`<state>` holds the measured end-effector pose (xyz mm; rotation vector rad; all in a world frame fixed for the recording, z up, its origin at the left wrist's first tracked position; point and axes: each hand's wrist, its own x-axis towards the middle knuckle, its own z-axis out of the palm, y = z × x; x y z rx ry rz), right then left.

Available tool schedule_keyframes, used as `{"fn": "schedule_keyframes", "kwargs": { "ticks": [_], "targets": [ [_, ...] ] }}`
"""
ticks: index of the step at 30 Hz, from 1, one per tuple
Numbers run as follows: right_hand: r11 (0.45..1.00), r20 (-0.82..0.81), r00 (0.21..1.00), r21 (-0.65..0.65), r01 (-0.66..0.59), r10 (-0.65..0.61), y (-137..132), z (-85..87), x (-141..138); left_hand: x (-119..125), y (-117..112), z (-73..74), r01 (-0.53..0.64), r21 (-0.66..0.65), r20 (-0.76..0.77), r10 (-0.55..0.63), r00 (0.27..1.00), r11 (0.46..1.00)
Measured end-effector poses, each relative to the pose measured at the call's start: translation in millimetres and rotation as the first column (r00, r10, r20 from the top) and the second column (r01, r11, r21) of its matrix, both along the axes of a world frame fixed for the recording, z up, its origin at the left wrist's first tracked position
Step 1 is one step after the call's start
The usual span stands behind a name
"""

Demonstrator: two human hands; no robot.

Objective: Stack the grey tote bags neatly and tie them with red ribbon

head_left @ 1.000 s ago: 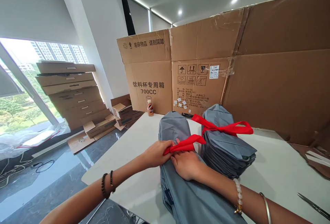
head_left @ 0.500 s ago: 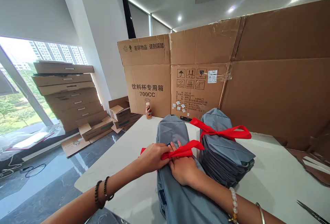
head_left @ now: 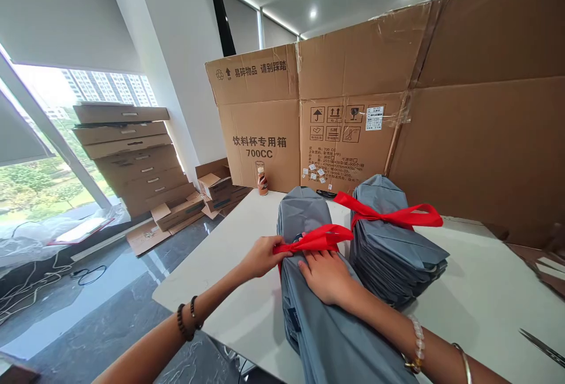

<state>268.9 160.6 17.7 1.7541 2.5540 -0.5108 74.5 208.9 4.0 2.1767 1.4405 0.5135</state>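
A tall stack of folded grey fabric lies lengthwise on the white table. Across it runs a red ribbon, looped to the right. My left hand is closed on the ribbon's left end at the stack's left edge. Flat on the top cloth, just below the ribbon, rests my right hand, fingers spread and partly under the red band. To the right stands a second grey fabric stack, tied round with its own red ribbon; neither hand touches it.
The white table carries a small bottle at its far edge and dark scissors at the right. Large cardboard panels stand behind. Piled flat boxes and opened cartons are on the floor at left.
My left hand has drawn left and away from my right, pulling the ribbon's end to the stack's left side. My right hand now lies flat below the ribbon. The view has shifted slightly.
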Motion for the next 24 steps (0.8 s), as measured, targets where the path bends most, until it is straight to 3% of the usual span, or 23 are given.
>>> {"fn": "schedule_keyframes", "kwargs": {
  "ticks": [4,8,10,13,15,18,22,24],
  "targets": [
    [1.000,0.030,1.000,0.010,-0.002,0.002,-1,5.9,-1,2,3,10.1,0.097,-0.113,0.157,-0.078,0.985,0.989],
    [1.000,0.056,0.998,0.008,-0.001,0.001,0,5.6,-4,9,-12,14.6,0.062,0.146,0.028,-0.067,0.997,0.987],
    [1.000,0.052,0.999,0.026,0.004,-0.006,2,0.7,-7,10,-23,12.4,0.113,0.265,-0.035,-0.107,0.994,0.958],
    [0.998,0.059,0.998,0.046,0.035,-0.037,8,-7.8,-13,8,-34,6.9,0.229,0.325,-0.078,-0.215,0.973,0.918],
    [0.997,0.073,0.995,0.041,0.058,-0.061,12,-9.8,-16,7,-36,5.9,0.267,0.324,-0.088,-0.252,0.964,0.908],
    [0.997,0.051,0.997,0.050,0.061,-0.063,15,-3.0,-13,8,-31,12.2,0.247,0.253,-0.101,-0.228,0.968,0.935],
    [0.992,-0.082,0.991,-0.060,-0.108,0.103,-1,20.0,10,14,-25,28.3,0.213,0.141,-0.202,-0.183,0.962,0.967],
    [0.974,-0.144,0.976,-0.132,-0.185,0.166,-17,31.6,22,19,-24,36.0,0.207,0.163,-0.284,-0.155,0.946,0.965]
  ]
}}
